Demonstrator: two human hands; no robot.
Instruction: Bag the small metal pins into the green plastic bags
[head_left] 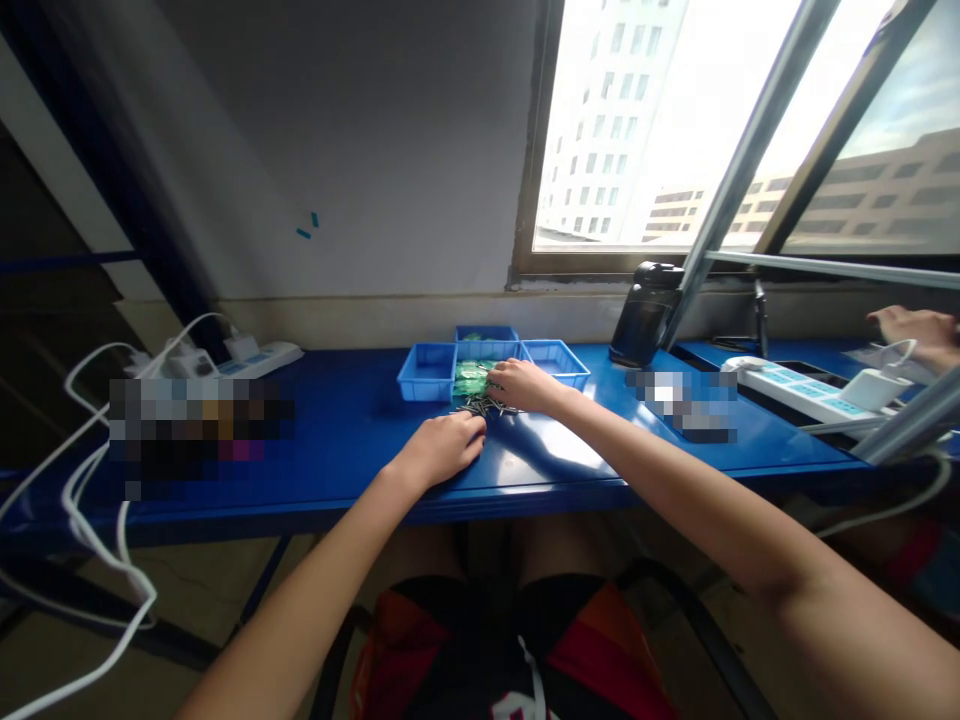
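Note:
A loose pile of small dark metal pieces, like screws or nails, lies on the blue table in front of several blue plastic bins. My left hand rests on the tabletop at the near side of this pile, its fingers bent loosely and thumb apart. Over the pile's far right side, my right hand has its fingers curled down; whatever they hold is hidden. Green bagged material shows at the middle bin, partly behind that hand. A left bin and a right bin flank it, with another bin behind.
A black bottle stands near the window. Power strips with white chargers lie at the left and right. White cables hang at the left edge. Metal posts rise at right, where another person's hand shows.

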